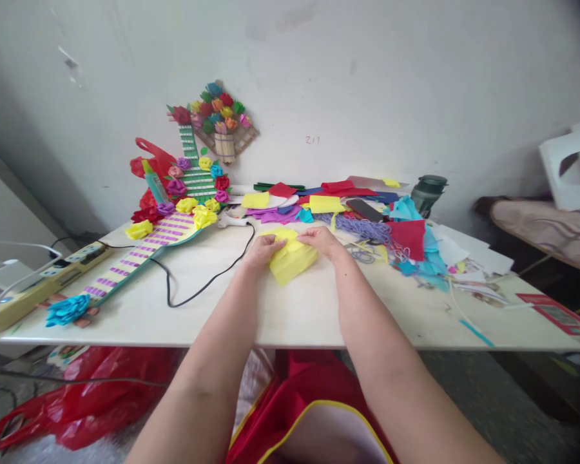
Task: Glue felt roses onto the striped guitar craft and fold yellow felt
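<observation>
Between my two hands, a sheet of yellow crepe paper point(292, 263) is held just above the white table. My left hand point(265, 249) pinches its left edge, while my right hand point(321, 240) grips the upper right edge with the fingers closed. The paper hangs down in a loose flap toward me, and folds or layers of it bunch up between the fingers. Just behind lie more yellow paper point(325, 204) and purple paper point(276, 216). A white glue gun point(234, 221) with a black cord rests to the left of my left hand.
At left lies a guitar-shaped panel point(140, 254) trimmed with paper flowers; a second panel point(198, 182) leans on the wall. A power strip point(72, 274) runs along the left edge. Purple yarn point(357, 227), blue paper point(430, 248) and a dark bottle point(428, 193) are at right.
</observation>
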The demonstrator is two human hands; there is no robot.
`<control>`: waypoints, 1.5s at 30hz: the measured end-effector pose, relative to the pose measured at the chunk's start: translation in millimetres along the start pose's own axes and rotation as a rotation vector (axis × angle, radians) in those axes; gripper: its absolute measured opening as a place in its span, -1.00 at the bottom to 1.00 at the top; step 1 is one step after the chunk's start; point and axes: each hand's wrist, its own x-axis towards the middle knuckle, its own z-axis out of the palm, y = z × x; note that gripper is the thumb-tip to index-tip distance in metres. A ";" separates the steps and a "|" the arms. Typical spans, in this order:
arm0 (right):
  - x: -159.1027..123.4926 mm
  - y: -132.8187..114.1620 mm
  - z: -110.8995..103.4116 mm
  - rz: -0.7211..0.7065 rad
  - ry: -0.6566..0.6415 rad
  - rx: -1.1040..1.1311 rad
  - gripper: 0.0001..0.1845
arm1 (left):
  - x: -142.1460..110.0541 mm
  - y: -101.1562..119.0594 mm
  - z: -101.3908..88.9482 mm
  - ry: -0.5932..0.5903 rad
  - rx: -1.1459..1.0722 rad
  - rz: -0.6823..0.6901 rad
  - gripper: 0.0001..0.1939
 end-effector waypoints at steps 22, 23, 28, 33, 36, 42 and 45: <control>2.6 2.4 11.9 -0.164 -0.076 -0.241 -0.60 | 0.7 -1.9 4.2 -0.054 -0.047 -0.002 -0.60; 3.3 3.6 11.6 -0.165 -0.073 -0.235 -0.60 | 1.2 -1.5 3.5 -0.048 -0.046 -0.002 -0.62; 5.9 7.1 11.1 -0.163 -0.061 -0.200 -0.64 | 2.8 0.9 1.9 0.010 -0.025 0.000 -0.64; 3.5 4.1 10.9 -0.144 -0.065 -0.177 -0.68 | 1.8 2.0 2.4 0.018 0.038 0.009 -0.66; 1.7 1.7 10.6 -0.158 -0.066 -0.191 -0.71 | 2.0 0.7 1.9 0.021 0.071 0.035 -0.66; 1.5 0.2 10.3 -0.177 -0.052 -0.237 -0.69 | 4.4 -3.3 0.9 0.057 0.174 0.125 -0.66; 1.7 0.6 10.2 -0.186 -0.055 -0.237 -0.70 | 3.5 -1.1 2.6 0.077 0.130 0.092 -0.62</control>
